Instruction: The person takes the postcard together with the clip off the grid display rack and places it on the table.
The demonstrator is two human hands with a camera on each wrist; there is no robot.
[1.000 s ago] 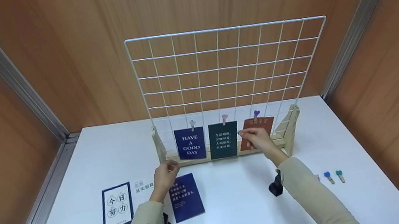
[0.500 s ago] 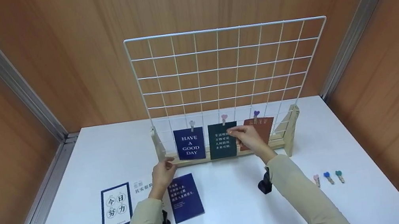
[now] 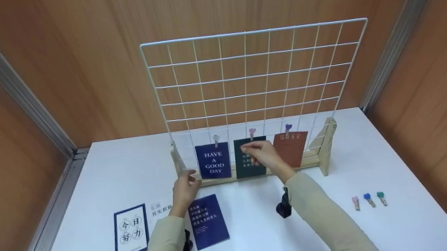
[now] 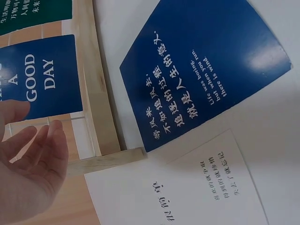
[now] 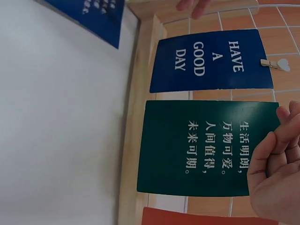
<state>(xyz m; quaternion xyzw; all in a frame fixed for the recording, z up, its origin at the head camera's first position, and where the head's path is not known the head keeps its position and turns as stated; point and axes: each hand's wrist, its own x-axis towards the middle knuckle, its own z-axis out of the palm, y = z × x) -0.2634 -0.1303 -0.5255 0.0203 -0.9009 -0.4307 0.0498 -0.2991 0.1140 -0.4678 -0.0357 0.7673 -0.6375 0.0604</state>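
My left hand [image 3: 186, 190] is beside the lower left corner of a blue card [image 3: 214, 161] reading "HAVE A GOOD DAY". In the left wrist view its fingers are loosely curled and hold nothing, and the thumb overlaps the card's edge. My right hand [image 3: 265, 155] is in front of the upper part of a green card [image 5: 206, 147], its fingers loosely bent with nothing visible between them. A white heart clip [image 5: 275, 64] fixes the blue card to the white wire grid [image 3: 260, 75]. A pink heart clip [image 3: 252, 132] tops the green card, and a purple one [image 3: 288, 127] the red card [image 3: 293, 150].
Wooden feet [image 3: 327, 145] support the grid. On the white table lie a dark blue card [image 3: 208, 222], a white card [image 4: 211, 183] partly behind the left arm, and a blue-framed card [image 3: 130, 232]. Pink [image 3: 355, 203], blue [image 3: 369, 200] and green [image 3: 381, 198] heart clips lie at right.
My right hand has moved left from in front of the red card to the green card, uncovering the red card and the pink clip on the table. The left hand has risen slightly.
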